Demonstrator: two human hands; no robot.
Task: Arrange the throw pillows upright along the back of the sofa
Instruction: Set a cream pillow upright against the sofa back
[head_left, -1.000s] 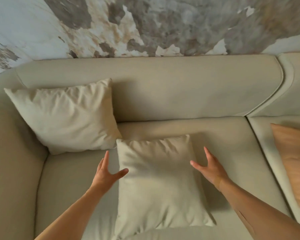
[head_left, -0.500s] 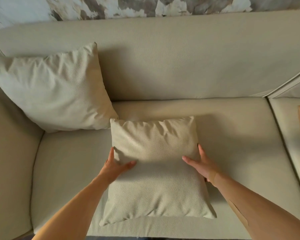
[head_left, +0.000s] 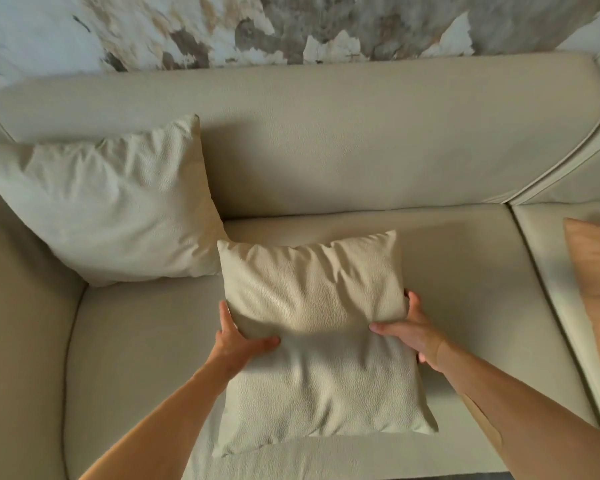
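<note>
Beige throw pillow [head_left: 312, 341] lies flat on the seat cushion [head_left: 136, 341], centre frame, gripped at both side edges. Left hand [head_left: 238, 339] pinches the left edge, thumb on top, fingers under; right hand [head_left: 409, 329] pinches the right edge the same way. Pillow's far edge points to 12 o'clock, straight at the sofa backrest [head_left: 361, 140], well apart from it. Both hands equally near. Next move likely tips it up and pushes it toward 12. Cream pillow [head_left: 101, 206] at 10 o'clock already leans upright in the corner. Orange pillow [head_left: 596, 289] lies flat at 3 o'clock.
</note>
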